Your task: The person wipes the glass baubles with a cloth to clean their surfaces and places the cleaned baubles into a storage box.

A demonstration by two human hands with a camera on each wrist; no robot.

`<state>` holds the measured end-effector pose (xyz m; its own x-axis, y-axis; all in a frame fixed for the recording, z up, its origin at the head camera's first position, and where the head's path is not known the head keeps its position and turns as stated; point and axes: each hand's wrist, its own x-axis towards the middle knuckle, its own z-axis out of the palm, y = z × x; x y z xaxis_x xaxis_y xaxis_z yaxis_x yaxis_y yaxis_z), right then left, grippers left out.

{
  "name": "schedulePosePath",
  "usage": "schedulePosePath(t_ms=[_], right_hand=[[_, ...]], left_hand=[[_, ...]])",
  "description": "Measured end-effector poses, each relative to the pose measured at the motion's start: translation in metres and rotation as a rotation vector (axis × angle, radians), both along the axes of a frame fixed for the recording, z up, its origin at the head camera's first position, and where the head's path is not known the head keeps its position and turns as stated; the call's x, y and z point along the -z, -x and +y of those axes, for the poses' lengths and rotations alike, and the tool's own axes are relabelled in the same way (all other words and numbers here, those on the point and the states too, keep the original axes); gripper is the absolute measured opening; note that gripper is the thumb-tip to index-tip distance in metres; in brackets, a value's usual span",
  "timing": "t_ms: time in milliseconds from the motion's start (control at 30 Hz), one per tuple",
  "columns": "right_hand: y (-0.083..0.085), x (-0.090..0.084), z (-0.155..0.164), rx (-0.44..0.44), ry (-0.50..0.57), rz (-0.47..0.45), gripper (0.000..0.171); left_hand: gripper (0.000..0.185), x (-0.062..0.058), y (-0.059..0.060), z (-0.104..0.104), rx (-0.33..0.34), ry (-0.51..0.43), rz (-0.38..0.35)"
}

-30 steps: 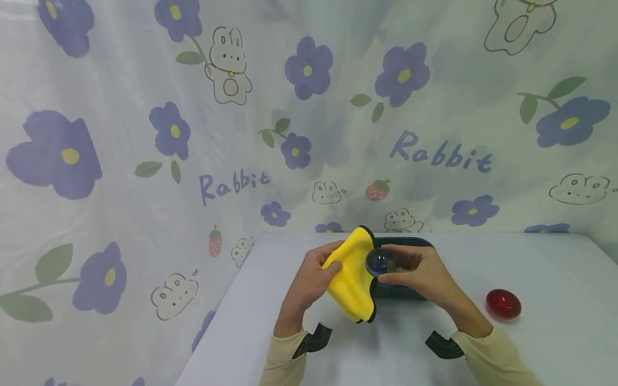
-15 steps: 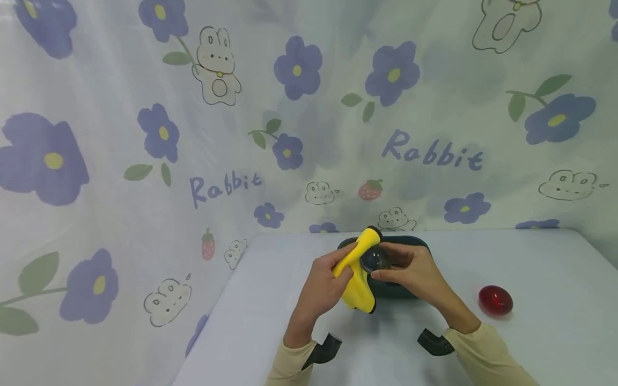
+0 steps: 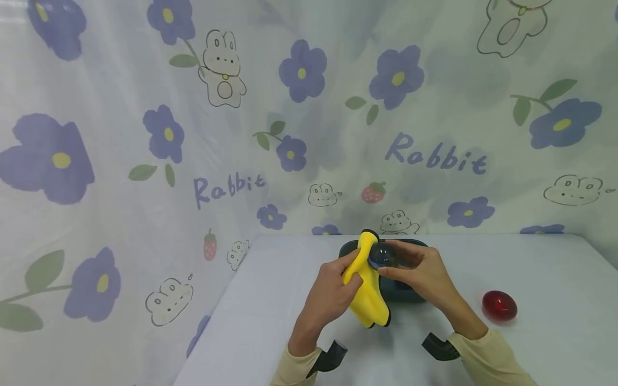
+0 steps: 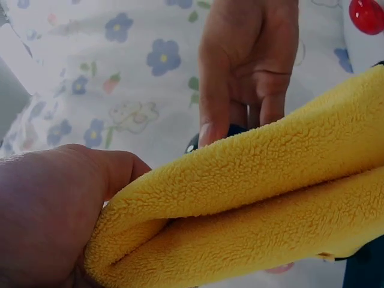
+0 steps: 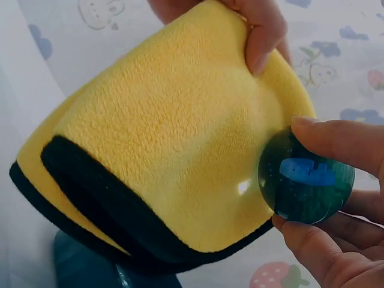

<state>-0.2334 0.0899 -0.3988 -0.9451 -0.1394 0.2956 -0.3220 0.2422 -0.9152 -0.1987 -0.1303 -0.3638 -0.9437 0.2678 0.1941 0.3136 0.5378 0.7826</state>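
My left hand [image 3: 333,289] grips a folded yellow cloth [image 3: 368,292] with a black edge and presses it against a dark blue-green glass ball [image 3: 382,255]. My right hand [image 3: 419,272] pinches that ball between thumb and fingers above a dark teal tray [image 3: 410,294]. The right wrist view shows the ball [image 5: 306,179] against the cloth [image 5: 174,156], with fingertips [image 5: 312,131] on top of it. In the left wrist view the cloth [image 4: 252,210] fills the frame beside my left hand [image 4: 54,216].
A red glass ball [image 3: 499,306] lies on the white table [image 3: 270,300] to the right, also seen as the red ball [image 4: 367,14] in the left wrist view. A flower and rabbit patterned curtain [image 3: 309,118] closes the back and left side.
My left hand has bunched the cloth narrower and slid it along the ball's left side. The right hand keeps holding the ball in about the same place.
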Motion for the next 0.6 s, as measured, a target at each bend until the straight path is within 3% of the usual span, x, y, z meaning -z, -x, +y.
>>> schedulePosePath(t_ms=[300, 500, 600], right_hand=[[-0.0026, 0.004, -0.0009, 0.024, -0.038, 0.001, 0.065], [-0.003, -0.0006, -0.0013, 0.042, -0.064, -0.013, 0.067], [-0.0033, -0.0018, -0.0027, 0.01, -0.071, -0.01, 0.067]], left_hand=[[0.053, -0.0007, -0.0097, 0.0042, -0.021, 0.045, 0.084], [0.05, -0.0006, -0.0087, 0.0077, -0.015, 0.081, 0.197], [0.049, 0.0013, -0.0078, 0.0099, -0.004, 0.111, 0.276]])
